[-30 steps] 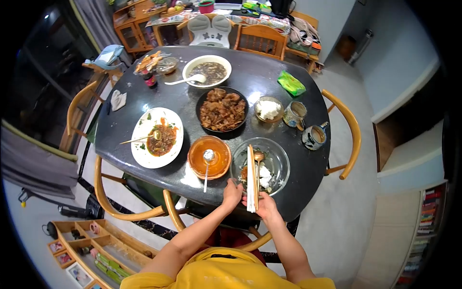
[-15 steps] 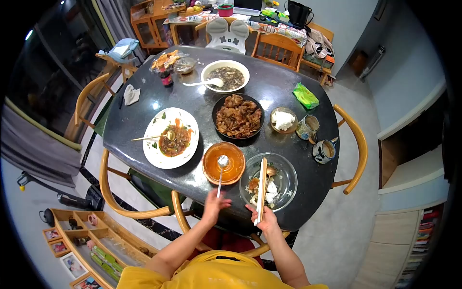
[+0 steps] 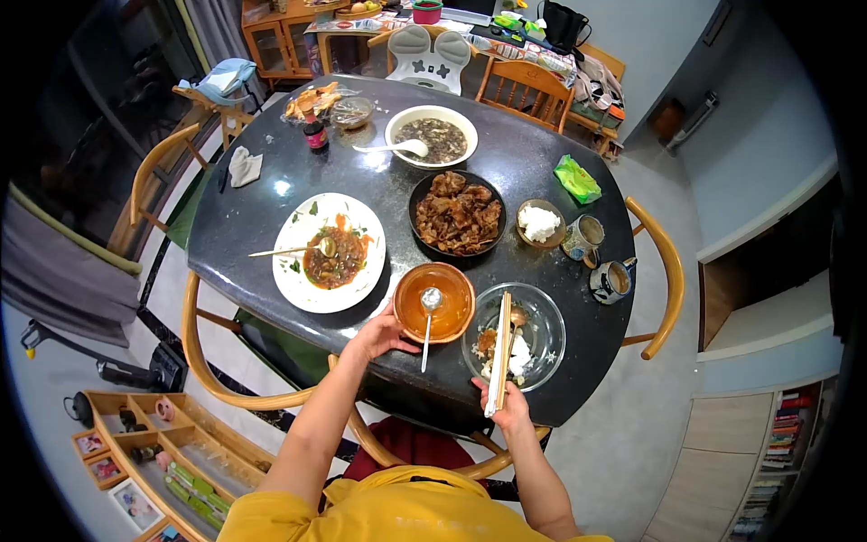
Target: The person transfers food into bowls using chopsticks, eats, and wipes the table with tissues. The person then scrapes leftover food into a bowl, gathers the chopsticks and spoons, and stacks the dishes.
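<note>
My left hand (image 3: 384, 336) curls against the left side of the orange-brown bowl (image 3: 411, 282). In that bowl rests a metal spoon (image 3: 426, 339), its handle sticking out over the near rim. My right hand (image 3: 508, 408) grips the near ends of a pair of chopsticks (image 3: 499, 352). They lie across the clear glass bowl (image 3: 553, 357), just beyond that hand. Inside the glass bowl are a wooden spoon (image 3: 517, 318), a white crumpled piece (image 3: 520, 355) and food scraps. My right fingers are partly hidden under the chopsticks and the bowl's rim.
On the dark table (image 3: 244, 212) stand a white plate (image 3: 293, 217) of sauce, a soup bowl (image 3: 461, 117), a black pan (image 3: 413, 217) of meat, a rice bowl (image 3: 524, 237) and two mugs (image 3: 587, 232). A wooden chair (image 3: 668, 298) stands at the right.
My left hand has moved up from the spoon's handle end to the orange-brown bowl's side. My right hand stays at the chopsticks. The whole view has shifted slightly.
</note>
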Available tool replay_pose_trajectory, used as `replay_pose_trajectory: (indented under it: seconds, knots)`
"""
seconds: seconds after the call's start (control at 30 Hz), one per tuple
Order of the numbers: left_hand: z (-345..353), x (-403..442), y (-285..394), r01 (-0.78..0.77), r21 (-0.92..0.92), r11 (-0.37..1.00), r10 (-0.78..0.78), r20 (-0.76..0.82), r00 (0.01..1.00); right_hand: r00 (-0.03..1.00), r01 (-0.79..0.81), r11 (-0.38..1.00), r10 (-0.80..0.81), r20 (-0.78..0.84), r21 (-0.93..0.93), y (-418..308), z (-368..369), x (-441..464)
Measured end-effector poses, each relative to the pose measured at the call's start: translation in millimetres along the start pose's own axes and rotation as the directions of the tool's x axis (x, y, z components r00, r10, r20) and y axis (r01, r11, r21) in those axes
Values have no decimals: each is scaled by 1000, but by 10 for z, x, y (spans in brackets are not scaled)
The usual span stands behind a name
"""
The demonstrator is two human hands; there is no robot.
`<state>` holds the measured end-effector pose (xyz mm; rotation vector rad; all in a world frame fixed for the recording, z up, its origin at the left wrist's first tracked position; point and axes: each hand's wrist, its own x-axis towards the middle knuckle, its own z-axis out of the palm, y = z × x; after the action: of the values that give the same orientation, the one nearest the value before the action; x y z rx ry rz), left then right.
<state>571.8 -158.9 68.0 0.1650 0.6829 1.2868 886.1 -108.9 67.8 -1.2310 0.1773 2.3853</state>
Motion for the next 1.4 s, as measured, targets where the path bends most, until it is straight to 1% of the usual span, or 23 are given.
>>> replay_pose_trajectory:
  seconds: [0.07, 0.13, 0.23, 0.33, 0.4, 0.47, 0.5, 0.57, 0.6, 0.63, 0.73, 0.8, 0.83, 0.87, 0.9, 0.93, 1.0, 1.07, 1.13, 1.2, 1.23, 1.3, 1.4]
  knots:
    - [-53, 74, 15, 24, -11, 1000, -24, -20, 1000, 1000, 19, 1000, -19, -13, 8, 9, 9, 4]
    - [4, 58, 81, 18, 143, 990, -17, -4, 1000, 996, 81, 997, -81, 39, -12, 32, -45, 19]
    - [66, 0, 114, 3, 207, 978, -4, 2, 1000, 994, 101, 995, -101, 44, 1, 63, -68, 73]
    - [-98, 12, 136, -22, 266, 964, 0, 82, 997, 995, 100, 994, -101, 25, 42, 72, -21, 88]
    - [-69, 12, 228, 61, 23, 998, -65, 200, 978, 996, 91, 992, -92, 2, 84, 71, 4, 96]
    - [123, -9, 305, 56, 148, 987, -69, 85, 994, 998, 54, 994, -55, 11, 90, 56, -27, 104]
    - [246, -12, 343, 46, 314, 948, -43, -16, 999, 993, 23, 994, -35, 112, 110, 34, -181, 181]
    - [439, 35, 411, 35, 562, 827, 62, -152, 986, 998, 67, 997, -68, 18, 46, 83, 2, 43]
    - [432, 69, 427, 39, 565, 824, 58, -153, 987, 992, 103, 994, -104, -64, -30, 97, 94, 5]
    - [417, 115, 442, 89, 547, 832, 32, -207, 978, 994, 111, 990, -112, 4, -92, 90, 32, 4]
    - [377, 135, 469, 158, 571, 806, -5, -261, 965, 975, 220, 975, -220, -22, 0, 98, -54, -48]
    - [247, 109, 476, 135, 440, 888, -82, -138, 987, 982, 176, 984, -177, -59, -16, 99, 23, -266]
    - [263, 106, 463, 122, 401, 908, -70, -144, 987, 951, 189, 929, -254, -176, -320, 113, 152, -452]
    - [221, 122, 428, 127, 404, 906, -74, -143, 987, 898, 142, 792, -356, -260, -594, 121, 219, -529]
    - [141, 149, 367, 129, 371, 920, -60, -192, 980, 716, 239, 527, -663, -219, -815, 184, 140, -518]
    - [77, 175, 314, 129, 337, 933, -47, -242, 969, 716, 239, 529, -663, -221, -814, 173, 206, -530]
    - [-1, 229, 259, 135, 302, 944, -44, -289, 956, 363, 518, 14, -909, 206, -855, 112, 382, -587]
    - [3, 280, 226, 181, 476, 861, 60, -449, 892, 450, 480, -30, -849, 276, -877, 100, 785, -453]
    - [28, 326, 201, 164, 508, 846, 103, -457, 883, 583, 500, 22, -748, 318, -866, 103, 1154, -38]
    - [37, 349, 222, 132, 574, 808, 202, -481, 853, 650, 460, -24, -672, 355, -888, 55, 1317, 477]
    - [34, 353, 215, 139, 585, 799, 205, -482, 852, 650, 468, -22, -668, 361, -883, 16, 1406, 564]
    - [-7, 344, 217, 140, 579, 803, 171, -450, 877, 618, 292, -295, -668, 415, -910, -16, 1534, 675]
    - [36, 338, 206, 115, 552, 826, 176, -445, 878, 655, 351, -213, -640, 402, -912, -61, 1583, 651]
